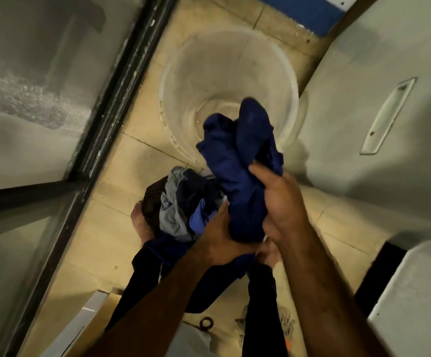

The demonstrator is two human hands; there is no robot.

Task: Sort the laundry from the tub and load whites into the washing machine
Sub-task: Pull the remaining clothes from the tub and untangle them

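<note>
The floor was tiled, with a white appliance along the right side. The clear tub stood between them and looked empty. Just before it lay a pile of grey and dark clothes, by a bare foot. Above the pile both hands held a blue garment, bunched, its long axis running from the hands up toward the tub, loose end over the rim. The right hand was curled tight round its middle; the left hand cupped it from beneath, fingers closed on cloth. Being soft and limp, probably light, it would sag wherever unsupported, so gathering it in a bunch suited best.
</note>
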